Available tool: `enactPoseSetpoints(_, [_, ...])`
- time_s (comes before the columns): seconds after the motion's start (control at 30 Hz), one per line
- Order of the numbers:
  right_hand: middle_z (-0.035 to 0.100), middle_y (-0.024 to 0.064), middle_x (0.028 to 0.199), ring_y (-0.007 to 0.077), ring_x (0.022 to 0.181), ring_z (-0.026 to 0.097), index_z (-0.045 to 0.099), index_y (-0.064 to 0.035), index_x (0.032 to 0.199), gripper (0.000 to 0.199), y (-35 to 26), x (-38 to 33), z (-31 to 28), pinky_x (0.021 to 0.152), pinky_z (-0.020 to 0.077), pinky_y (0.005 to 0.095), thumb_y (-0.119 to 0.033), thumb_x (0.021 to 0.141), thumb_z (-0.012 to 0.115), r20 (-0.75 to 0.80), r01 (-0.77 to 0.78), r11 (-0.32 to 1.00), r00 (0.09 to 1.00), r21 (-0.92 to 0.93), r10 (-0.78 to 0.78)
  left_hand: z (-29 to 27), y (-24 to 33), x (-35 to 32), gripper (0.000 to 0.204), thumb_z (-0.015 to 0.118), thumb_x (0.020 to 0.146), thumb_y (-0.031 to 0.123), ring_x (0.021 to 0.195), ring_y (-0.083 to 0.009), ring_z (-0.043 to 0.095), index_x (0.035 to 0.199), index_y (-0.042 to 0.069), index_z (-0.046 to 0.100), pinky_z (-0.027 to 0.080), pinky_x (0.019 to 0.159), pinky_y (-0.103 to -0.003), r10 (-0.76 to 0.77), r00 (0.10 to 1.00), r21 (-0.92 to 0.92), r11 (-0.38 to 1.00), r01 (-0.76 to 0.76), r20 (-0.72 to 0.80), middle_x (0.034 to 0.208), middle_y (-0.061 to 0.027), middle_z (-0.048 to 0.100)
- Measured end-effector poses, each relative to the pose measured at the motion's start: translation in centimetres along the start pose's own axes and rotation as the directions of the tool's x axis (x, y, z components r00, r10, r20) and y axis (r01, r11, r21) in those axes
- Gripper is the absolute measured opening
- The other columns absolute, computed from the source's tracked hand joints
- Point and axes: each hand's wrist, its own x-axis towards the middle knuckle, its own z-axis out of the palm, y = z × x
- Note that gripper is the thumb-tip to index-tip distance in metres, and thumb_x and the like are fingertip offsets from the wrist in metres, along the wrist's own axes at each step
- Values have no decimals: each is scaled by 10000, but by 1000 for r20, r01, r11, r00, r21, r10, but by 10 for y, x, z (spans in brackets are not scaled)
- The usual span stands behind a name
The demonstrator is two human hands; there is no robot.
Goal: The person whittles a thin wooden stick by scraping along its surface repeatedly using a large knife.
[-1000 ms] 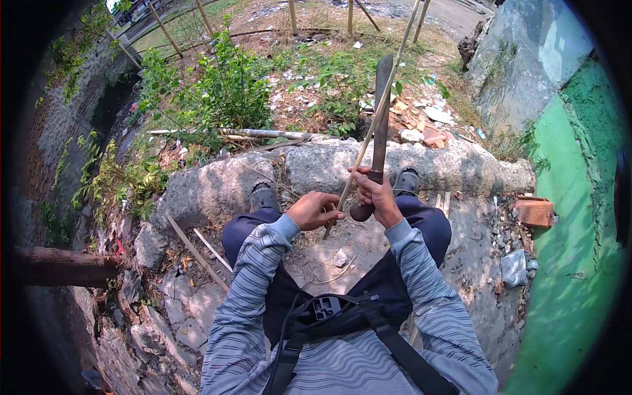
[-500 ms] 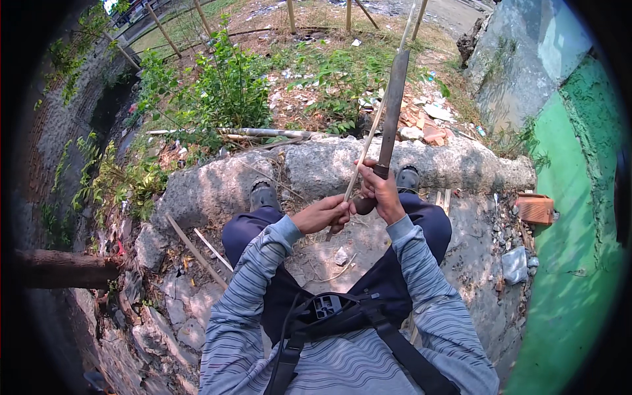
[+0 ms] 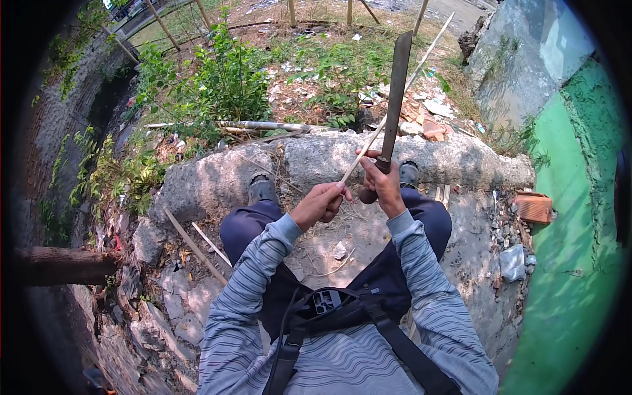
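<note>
My right hand (image 3: 384, 184) is closed around the dark wooden handle of a machete (image 3: 397, 92), whose long brown-grey blade points up and away from me. Between the fingertips of my left hand (image 3: 321, 203) is the near end of a long, thin pale stick (image 3: 428, 54), possibly a bamboo strip. The stick slants away to the right, passing behind the blade and out past its tip. An outstretched finger of the right hand lies close to the stick; whether it touches cannot be made out. Both hands are in front of my knees, a little apart.
A broken concrete ledge (image 3: 322, 161) runs beyond my feet, with leafy plants (image 3: 230, 85) and litter behind it. Loose strips (image 3: 210, 243) lie at left. An orange brick-like block (image 3: 533, 207) sits by the green wall (image 3: 559, 263) at right. A log (image 3: 66, 265) juts in from the left.
The stick's far end has swung right, so it now crosses behind the blade at a wider angle. My hands have moved slightly apart, and the machete stands a bit more upright.
</note>
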Motion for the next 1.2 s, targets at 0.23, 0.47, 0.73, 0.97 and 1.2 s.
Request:
enactPoseSetpoints(0.23, [516,-74,687,12,535,414,726,10,1195,259,0,2,-6,467,316,214,-152,994,742,-52,-3,1000,999,-16,2,4,-5,2,362,379,1168,411,500,-55,287,1190,95,554,251,443,-242,-10,1000,93,996,10,5,700,56,343])
enactPoseSetpoints(0.47, [509,-83,705,1,538,410,718,10,1207,257,3,3,-8,463,318,210,-142,1000,734,-52,-13,999,999,34,15,14,-1,3,321,451,1152,403,498,-51,366,1074,99,518,300,438,-245,-4,995,376,926,43,-104,663,69,380])
enactPoseSetpoints(0.73, [549,-60,755,10,561,440,670,-8,1106,228,7,10,-15,471,352,208,-149,959,771,-31,-33,999,999,-31,32,-4,-11,3,433,323,1165,478,487,-52,261,1038,108,508,274,432,-232,-4,999,157,988,-1,32,663,70,324])
enactPoseSetpoints(0.97, [666,-2,847,15,565,455,658,-15,1138,255,4,10,-12,478,360,216,-170,965,763,25,-59,997,998,-40,60,1,1,1,391,420,1149,433,590,-130,640,1206,75,567,558,560,-266,-110,957,64,993,96,268,775,10,560])
enactPoseSetpoints(1.2, [589,-35,778,27,568,472,677,-15,1099,217,2,8,-13,480,374,224,-169,966,754,27,-36,997,999,-65,38,1,3,1,407,410,1150,437,675,-160,718,1275,79,559,607,618,-283,-179,968,239,962,135,175,840,-21,638])
